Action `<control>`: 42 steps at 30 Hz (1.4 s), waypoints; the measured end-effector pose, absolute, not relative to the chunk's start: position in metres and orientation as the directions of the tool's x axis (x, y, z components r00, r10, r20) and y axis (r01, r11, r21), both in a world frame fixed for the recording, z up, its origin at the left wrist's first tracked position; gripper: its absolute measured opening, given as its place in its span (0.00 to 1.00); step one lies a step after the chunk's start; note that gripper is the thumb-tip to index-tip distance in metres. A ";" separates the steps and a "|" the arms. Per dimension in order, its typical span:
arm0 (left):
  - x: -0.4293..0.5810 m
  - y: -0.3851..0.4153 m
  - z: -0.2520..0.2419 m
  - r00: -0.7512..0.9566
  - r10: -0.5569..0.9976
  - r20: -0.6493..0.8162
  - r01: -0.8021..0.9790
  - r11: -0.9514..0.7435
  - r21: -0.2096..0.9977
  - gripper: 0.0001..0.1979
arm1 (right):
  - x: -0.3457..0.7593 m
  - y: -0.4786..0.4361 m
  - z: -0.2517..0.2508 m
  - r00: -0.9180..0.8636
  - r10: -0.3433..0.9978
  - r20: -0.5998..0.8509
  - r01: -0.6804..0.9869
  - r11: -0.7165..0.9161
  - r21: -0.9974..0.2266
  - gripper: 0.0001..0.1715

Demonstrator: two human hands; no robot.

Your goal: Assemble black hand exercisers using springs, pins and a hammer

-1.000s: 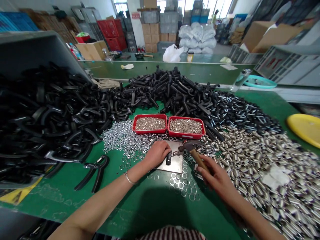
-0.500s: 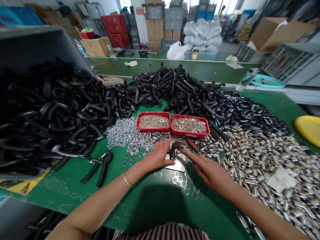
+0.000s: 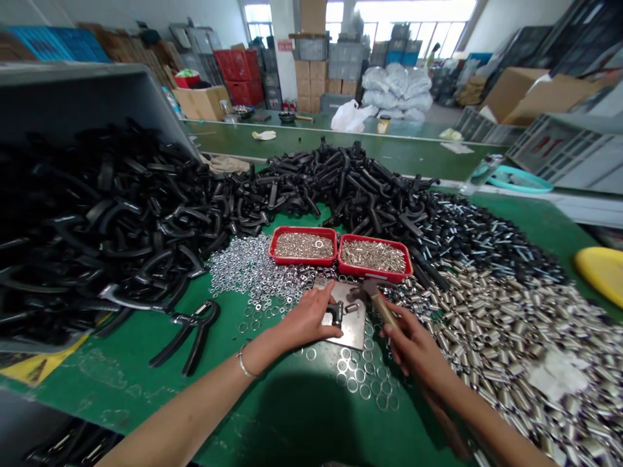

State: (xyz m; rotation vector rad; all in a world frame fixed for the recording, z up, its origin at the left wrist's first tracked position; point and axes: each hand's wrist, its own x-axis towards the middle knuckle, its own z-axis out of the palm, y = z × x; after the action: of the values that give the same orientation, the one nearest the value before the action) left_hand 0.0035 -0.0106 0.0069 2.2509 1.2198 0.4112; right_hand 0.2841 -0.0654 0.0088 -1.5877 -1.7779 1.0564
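My left hand (image 3: 311, 316) is closed on a small black piece with a metal pin (image 3: 337, 314), pressing it against the flat metal plate (image 3: 351, 334). A short spring (image 3: 351, 309) lies just right of that piece. In my right hand (image 3: 413, 344) is a hammer (image 3: 384, 311), gripped by its wooden handle, its head raised beside the plate's upper right. Flat metal rings (image 3: 359, 375) are scattered on the table below the plate. Two red trays, one of tiny metal bits (image 3: 302, 246) and one of small pins (image 3: 374, 257), stand behind the plate.
Black handles pile up at the back (image 3: 335, 172) and in a tipped grey bin (image 3: 29, 74) at left. Metal sleeves (image 3: 496, 318) heap at right. An assembled hand grip (image 3: 202, 324) lies left of my forearm. A yellow lid (image 3: 601, 266) is at far right.
The hammer has come up off the work and swung right with my right hand, uncovering the black piece and spring. My left hand keeps its hold. The view has tilted up slightly.
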 end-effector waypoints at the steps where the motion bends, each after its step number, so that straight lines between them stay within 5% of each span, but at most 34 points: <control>1: 0.003 -0.012 0.005 0.546 0.838 0.016 0.675 -0.451 0.583 0.57 | 0.287 -0.063 0.007 -0.140 0.990 -0.026 0.629 0.069 -0.775 0.30; 4: 0.004 -0.018 0.003 0.534 0.844 0.053 0.679 -0.465 0.568 0.52 | 0.287 -0.057 0.011 -0.181 0.946 0.269 0.813 0.297 -0.501 0.26; 6: 0.007 -0.024 0.006 0.524 0.847 0.090 0.661 -0.471 0.585 0.48 | 0.277 -0.053 0.019 -0.285 0.908 0.307 0.812 0.399 -0.426 0.26; 11: 0.002 -0.043 0.026 0.537 0.834 0.131 0.565 -0.471 0.677 0.44 | 0.241 -0.040 0.030 -0.496 0.861 0.113 0.593 0.432 -0.679 0.19; 14: -0.009 -0.053 0.030 0.505 0.849 0.152 0.560 -0.457 0.691 0.43 | 0.230 -0.034 0.029 -0.447 0.894 0.027 0.472 0.261 -0.842 0.09; 19: -0.007 -0.064 0.018 0.394 0.858 0.330 0.621 -0.513 0.593 0.38 | 0.215 -0.033 0.028 -0.306 0.947 -0.102 0.159 -0.055 -0.986 0.14; 23: 0.003 -0.054 0.024 0.407 0.846 0.345 0.634 -0.534 0.560 0.33 | 0.202 -0.029 0.021 -0.101 0.994 -0.046 0.000 -0.046 -0.999 0.18; 27: -0.018 0.003 0.048 0.397 0.814 0.425 0.663 -0.574 0.481 0.17 | 0.198 -0.019 0.009 0.002 1.000 -0.005 -0.007 -0.005 -1.000 0.19; 31: -0.066 0.096 0.069 0.240 0.844 0.480 0.788 -0.458 0.412 0.12 | 0.196 -0.014 -0.007 0.003 0.999 0.039 0.082 0.039 -0.996 0.17; 36: -0.078 0.181 0.073 0.203 0.926 0.319 0.837 -0.333 0.433 0.14 | 0.192 -0.011 -0.033 0.112 0.965 0.239 0.301 0.196 -0.933 0.16; 42: -0.004 0.239 0.045 0.209 0.969 0.132 0.832 -0.247 0.497 0.17 | 0.194 -0.010 -0.041 0.099 0.968 0.230 0.298 0.192 -0.935 0.15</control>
State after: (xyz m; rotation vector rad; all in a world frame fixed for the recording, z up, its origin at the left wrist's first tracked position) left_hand -0.0039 0.2388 0.0449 2.1709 1.6897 0.6074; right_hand 0.1941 -0.0098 -0.0413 -1.3091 -1.4080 0.7999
